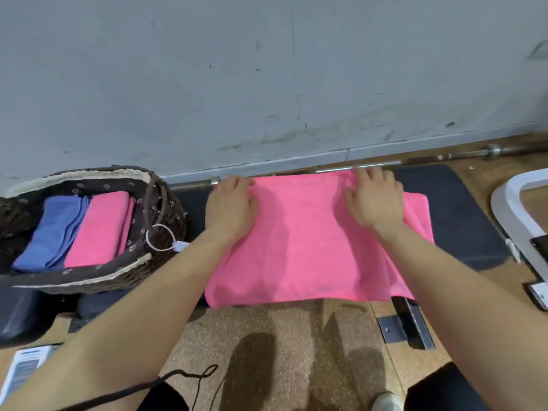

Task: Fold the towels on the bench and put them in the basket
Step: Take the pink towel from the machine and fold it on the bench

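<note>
Hands lie well apart at the far edge of the bright pink terry towel point(311, 247): the right hand point(375, 203) presses flat with its fingers spread, while the left hand point(231, 210) bends its fingers at the far-left corner; I cannot tell whether it pinches or only presses. Spread across the black padded bench point(453, 218), the towel looks soft, light and limp, best taken by its corners. To the left, the brown woven basket point(166, 203) holds a folded blue towel point(53, 229) and a folded pink towel point(100, 229).

Black bench point(453, 209) bears pink towel point(308, 250), basket point(98, 280)
</note>
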